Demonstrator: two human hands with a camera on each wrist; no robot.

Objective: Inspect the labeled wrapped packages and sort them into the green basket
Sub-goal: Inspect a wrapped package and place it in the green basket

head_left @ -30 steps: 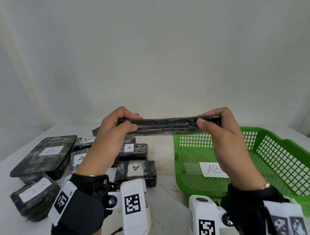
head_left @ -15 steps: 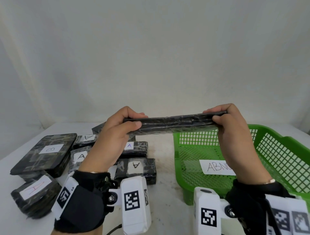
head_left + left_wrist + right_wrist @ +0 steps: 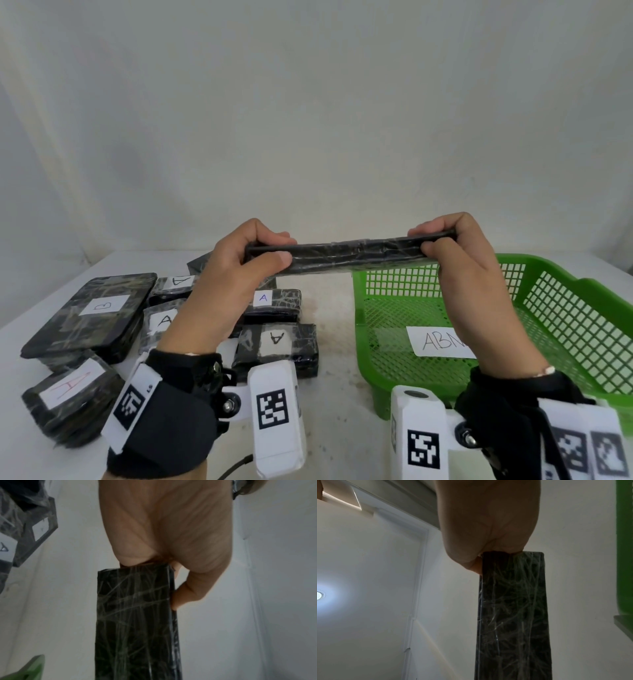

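A flat black wrapped package (image 3: 352,253) is held edge-on in the air, roughly level, above the table and the basket's left rim. My left hand (image 3: 267,251) grips its left end, thumb in front and fingers curled over the top. My right hand (image 3: 433,240) pinches its right end the same way. Its label is hidden. The wrist views show the package (image 3: 135,615) (image 3: 513,608) running away from each palm. The green basket (image 3: 582,308) stands on the right, with a white paper tag (image 3: 442,342) inside reading "ABN".
Several wrapped black packages lie on the white table at left: a large flat one marked B (image 3: 92,313), and smaller ones marked A (image 3: 277,342) (image 3: 72,385) (image 3: 274,299). A plain wall rises behind the table. Wrist-mounted cameras with square markers sit low in the head view.
Both hands have carried the package a little to the right and slightly up. Its right end now sits higher, over the basket's left side. The grips are unchanged.
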